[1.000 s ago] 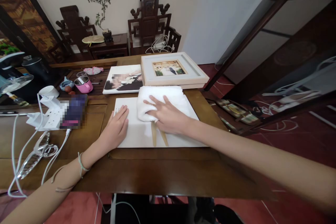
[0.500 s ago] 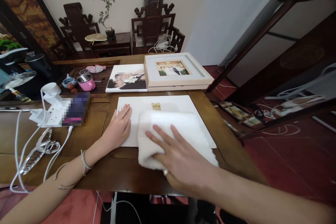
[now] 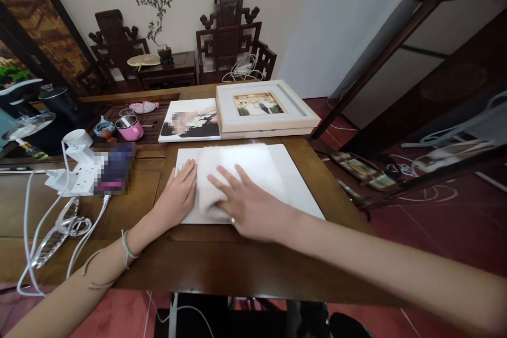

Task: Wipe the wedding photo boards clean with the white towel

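Note:
A flat white panel (image 3: 303, 190) lies on the wooden table in front of me. My left hand (image 3: 178, 195) rests flat on its left edge, fingers stretched out and holding nothing. Over the panel's middle is a folded white fluffy towel (image 3: 241, 158). My right hand (image 3: 249, 200) presses the towel against the panel, its fingers spread on top and the thumb tucked at the near folded edge. Small dark print shows by my left fingertips. The towel hides much of the panel's surface.
Behind the panel are a photo print (image 3: 190, 119) and a pale wooden picture frame (image 3: 267, 111). To the left are a power strip (image 3: 83, 174) with cables, a phone (image 3: 114, 169), a silver hair claw (image 3: 59, 232) and a pink cup (image 3: 130, 128). The table's edge (image 3: 340, 190) runs along the right.
My right hand has slid the towel away from me and to the left across the panel, covering the small gold label. My left hand has stayed in place.

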A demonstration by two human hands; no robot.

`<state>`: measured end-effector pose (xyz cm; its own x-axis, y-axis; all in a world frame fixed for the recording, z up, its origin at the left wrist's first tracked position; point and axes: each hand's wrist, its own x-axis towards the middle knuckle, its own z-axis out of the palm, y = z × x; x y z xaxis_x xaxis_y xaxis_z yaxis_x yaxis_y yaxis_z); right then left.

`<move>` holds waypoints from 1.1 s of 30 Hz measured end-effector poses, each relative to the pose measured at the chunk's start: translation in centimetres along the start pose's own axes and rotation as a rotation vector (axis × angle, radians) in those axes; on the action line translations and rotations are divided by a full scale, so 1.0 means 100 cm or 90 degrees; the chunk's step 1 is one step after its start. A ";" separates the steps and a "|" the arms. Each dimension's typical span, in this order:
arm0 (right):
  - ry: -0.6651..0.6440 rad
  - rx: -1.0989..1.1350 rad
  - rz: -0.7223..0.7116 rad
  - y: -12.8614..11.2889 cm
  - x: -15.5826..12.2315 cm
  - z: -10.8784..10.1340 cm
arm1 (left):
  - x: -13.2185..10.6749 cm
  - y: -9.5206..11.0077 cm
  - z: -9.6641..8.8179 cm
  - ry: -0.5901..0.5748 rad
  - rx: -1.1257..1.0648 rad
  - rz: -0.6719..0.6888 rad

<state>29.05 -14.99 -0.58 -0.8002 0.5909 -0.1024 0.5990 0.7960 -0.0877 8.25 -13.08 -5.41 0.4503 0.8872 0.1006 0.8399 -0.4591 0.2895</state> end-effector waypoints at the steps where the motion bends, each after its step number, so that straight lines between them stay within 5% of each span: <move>1: -0.012 0.017 -0.010 -0.011 -0.009 0.001 | 0.000 0.000 0.000 0.001 0.000 0.002; 8: -0.032 0.111 -0.022 -0.056 -0.039 0.001 | 0.000 0.000 0.000 0.014 -0.004 0.005; 12: -0.071 0.078 0.070 -0.028 -0.013 -0.007 | -0.001 0.000 0.001 0.008 -0.001 0.005; 18: 0.010 -0.019 0.163 0.009 0.030 -0.006 | 0.002 -0.001 -0.001 0.039 -0.100 -0.022; 25: -0.001 0.035 -0.051 -0.025 0.016 0.006 | 0.005 -0.004 -0.008 0.237 -0.301 -0.138; 29: 0.005 0.125 -0.182 -0.031 -0.015 0.003 | 0.005 0.000 -0.009 0.241 -0.306 -0.145; 33: -0.008 0.195 -0.135 -0.019 -0.033 -0.009 | 0.003 -0.001 -0.004 0.172 -0.226 -0.091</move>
<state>30.48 -18.37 0.80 -0.9079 0.4144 -0.0628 0.4033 0.8230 -0.4001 8.20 -12.73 -4.99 0.2030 0.9420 0.2672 0.7108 -0.3295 0.6215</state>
